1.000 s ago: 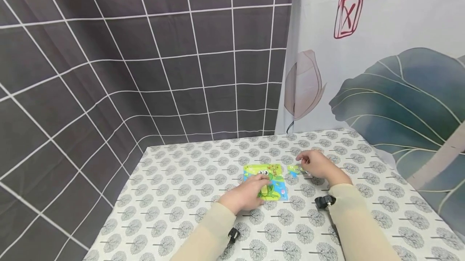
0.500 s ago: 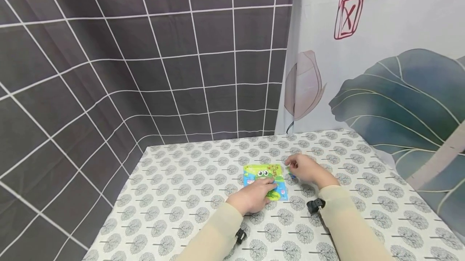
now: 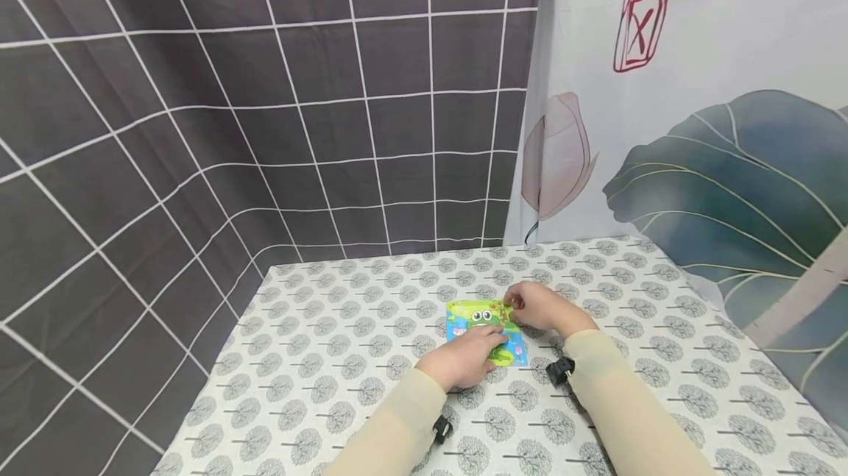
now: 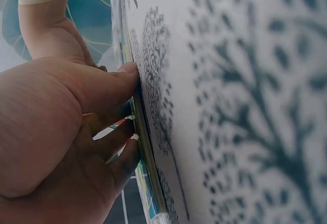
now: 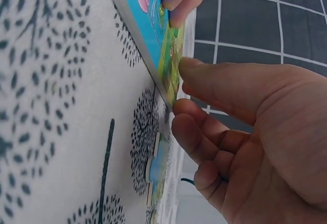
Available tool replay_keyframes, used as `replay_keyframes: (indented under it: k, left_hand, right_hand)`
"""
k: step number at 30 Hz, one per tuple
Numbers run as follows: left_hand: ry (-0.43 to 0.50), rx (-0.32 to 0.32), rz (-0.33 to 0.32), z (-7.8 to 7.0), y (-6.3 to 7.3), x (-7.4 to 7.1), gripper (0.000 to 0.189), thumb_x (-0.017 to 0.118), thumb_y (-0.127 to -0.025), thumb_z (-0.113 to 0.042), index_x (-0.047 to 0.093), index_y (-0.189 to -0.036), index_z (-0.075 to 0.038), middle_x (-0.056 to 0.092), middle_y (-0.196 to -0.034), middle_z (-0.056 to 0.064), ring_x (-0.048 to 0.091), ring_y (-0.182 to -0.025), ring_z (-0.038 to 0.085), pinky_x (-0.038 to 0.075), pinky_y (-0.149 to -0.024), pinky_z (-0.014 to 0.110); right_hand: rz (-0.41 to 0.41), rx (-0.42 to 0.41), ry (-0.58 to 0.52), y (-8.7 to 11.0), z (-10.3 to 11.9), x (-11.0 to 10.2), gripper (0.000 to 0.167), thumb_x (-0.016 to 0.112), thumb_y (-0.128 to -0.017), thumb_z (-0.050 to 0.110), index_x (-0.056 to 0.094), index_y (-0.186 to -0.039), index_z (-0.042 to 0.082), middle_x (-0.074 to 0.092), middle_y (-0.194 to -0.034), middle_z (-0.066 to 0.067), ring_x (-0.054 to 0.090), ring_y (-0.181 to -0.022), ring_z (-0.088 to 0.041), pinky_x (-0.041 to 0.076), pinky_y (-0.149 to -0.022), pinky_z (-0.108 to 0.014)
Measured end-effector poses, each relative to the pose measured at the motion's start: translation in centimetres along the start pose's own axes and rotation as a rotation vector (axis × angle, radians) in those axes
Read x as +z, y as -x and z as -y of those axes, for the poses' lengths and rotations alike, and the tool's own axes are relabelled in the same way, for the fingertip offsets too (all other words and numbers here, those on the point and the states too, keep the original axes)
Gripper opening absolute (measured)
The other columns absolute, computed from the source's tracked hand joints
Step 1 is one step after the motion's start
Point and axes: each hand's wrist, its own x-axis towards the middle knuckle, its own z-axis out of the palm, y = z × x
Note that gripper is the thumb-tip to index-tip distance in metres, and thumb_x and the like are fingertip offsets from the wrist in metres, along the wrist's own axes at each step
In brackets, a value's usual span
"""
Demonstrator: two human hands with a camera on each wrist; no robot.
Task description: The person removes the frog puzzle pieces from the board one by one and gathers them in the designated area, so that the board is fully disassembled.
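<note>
Because the frog board lies flat on the table, in from the far edge and between the left and right edges, I would have the left hand steady it by light pressure. Its fingers are laid over the near part, not wrapped round it, with the thumb at the rim.

The right hand is at the board's far right corner, fingers bent, thumb touching the printed face. I cannot tell whether it pinches a piece. To work well here, I would square anything to the rim, lower it flat and press evenly with a fingertip.

A loose piece lies on the table just beside that corner, seen edge-on, so I cannot read its picture. From the head view, the left hand hides much of the frog, and the table's near edge is cut off.
</note>
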Motion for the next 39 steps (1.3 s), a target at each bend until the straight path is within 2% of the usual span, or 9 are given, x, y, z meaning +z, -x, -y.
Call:
replay_keyframes:
  k: [7,20,26,31,35,39]
  left_hand:
    - [-0.004,-0.003,0.014,-0.2,0.1,-0.2,0.060,0.066,-0.103,-0.025,0.046,-0.159,-0.019,0.033,-0.169,-0.001,0.030,-0.155,0.017,0.030,-0.126,0.035]
    - [-0.008,-0.010,0.014,-0.3,0.2,-0.3,0.060,0.067,-0.103,-0.025,0.046,-0.158,-0.019,0.033,-0.169,-0.003,0.030,-0.154,0.015,0.030,-0.125,0.034]
    - [-0.018,-0.008,0.014,-0.3,0.1,-0.2,0.060,0.066,-0.103,-0.026,0.046,-0.159,-0.019,0.034,-0.168,-0.003,0.030,-0.154,0.014,0.030,-0.125,0.033]
    - [-0.029,-0.012,0.019,-0.3,0.0,-0.1,0.060,0.066,-0.103,-0.027,0.045,-0.159,-0.021,0.034,-0.168,-0.004,0.029,-0.154,0.013,0.029,-0.125,0.032]
    - [-0.052,-0.007,0.017,-0.3,-0.1,0.1,0.059,0.065,-0.104,-0.028,0.045,-0.159,-0.021,0.034,-0.168,-0.005,0.029,-0.154,0.012,0.028,-0.125,0.031]
    - [-0.063,-0.004,0.019,-0.2,-0.1,0.1,0.059,0.064,-0.104,-0.028,0.045,-0.159,-0.020,0.034,-0.168,-0.005,0.029,-0.154,0.012,0.027,-0.126,0.030]
  right_hand:
    - [0.042,-0.030,0.032,-1.0,-0.2,0.2,0.031,0.086,-0.084,0.013,0.075,-0.112,0.007,0.062,-0.087,0.000,0.057,-0.081,-0.017,0.055,-0.080,-0.039]
    - [0.130,-0.011,0.019,-1.7,0.7,-0.5,0.034,0.091,-0.079,0.010,0.069,-0.105,0.005,0.061,-0.089,-0.004,0.055,-0.079,-0.019,0.054,-0.074,-0.036]
    - [0.108,0.002,-0.021,-2.2,0.6,-0.6,0.038,0.094,-0.072,0.009,0.066,-0.097,0.008,0.062,-0.089,-0.004,0.057,-0.079,-0.020,0.055,-0.074,-0.035]
    - [0.086,-0.020,-0.034,-2.2,0.3,-0.4,0.037,0.092,-0.069,0.003,0.068,-0.096,0.010,0.062,-0.087,-0.003,0.057,-0.079,-0.019,0.055,-0.076,-0.035]
    - [0.062,-0.049,-0.012,-1.9,0.2,-0.4,0.036,0.091,-0.069,0.002,0.069,-0.096,0.010,0.061,-0.085,-0.002,0.056,-0.079,-0.018,0.054,-0.075,-0.034]
    - [0.036,-0.065,0.039,-1.6,0.3,-0.6,0.031,0.090,-0.071,0.009,0.069,-0.094,0.011,0.061,-0.083,-0.001,0.056,-0.076,-0.018,0.054,-0.074,-0.035]
